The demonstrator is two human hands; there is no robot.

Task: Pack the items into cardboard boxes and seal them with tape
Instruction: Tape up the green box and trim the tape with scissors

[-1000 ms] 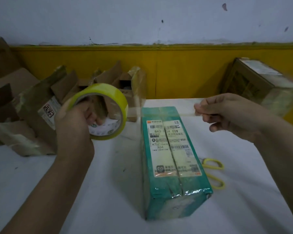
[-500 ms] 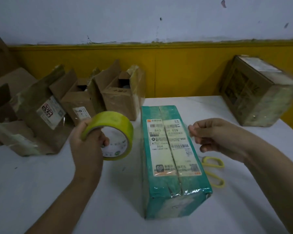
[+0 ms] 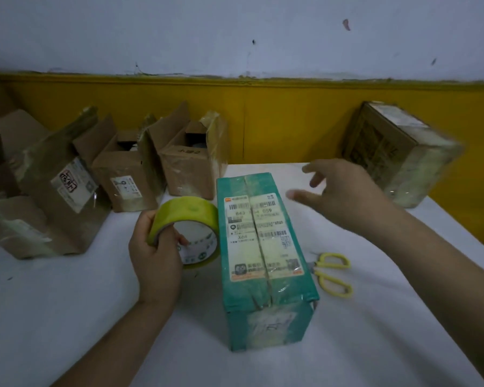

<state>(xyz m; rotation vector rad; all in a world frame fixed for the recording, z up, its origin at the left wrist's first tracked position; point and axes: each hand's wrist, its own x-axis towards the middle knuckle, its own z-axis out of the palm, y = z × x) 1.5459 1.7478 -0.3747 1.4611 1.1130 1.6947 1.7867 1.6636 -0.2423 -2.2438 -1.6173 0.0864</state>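
Head view: you look down on a white counter (image 3: 67, 317), with the teal box (image 3: 266, 261) dead ahead, one end toward you.
Box axis: its long side runs straight away from you. The flap seam and the shipping label (image 3: 252, 236) follow that line along the top.
Left hand: your left hand (image 3: 154, 258) sits just left of the box's middle. Its fingers (image 3: 179, 238) curl through the core and clamp the tape roll (image 3: 190, 213), which stands on edge beside the box's left wall; whether they touch, I cannot tell.
Scissors: the scissors (image 3: 318, 270) lie flat just right of the box, blades toward it.
Right hand: your right hand (image 3: 347, 191) hovers by the box's far right edge, fingers spread apart and gripping nothing, somewhat blurred.
Turning point: the roll is left of the box and the free hand right, so a strip would likely cross the top square to the long axis. No loose tape end shows.
Far left: open cardboard boxes (image 3: 129, 177) stand in a row, flaps up, before the yellow wall band (image 3: 291, 121).
Far right: a sealed cardboard box (image 3: 397, 152) sits at the counter's corner.
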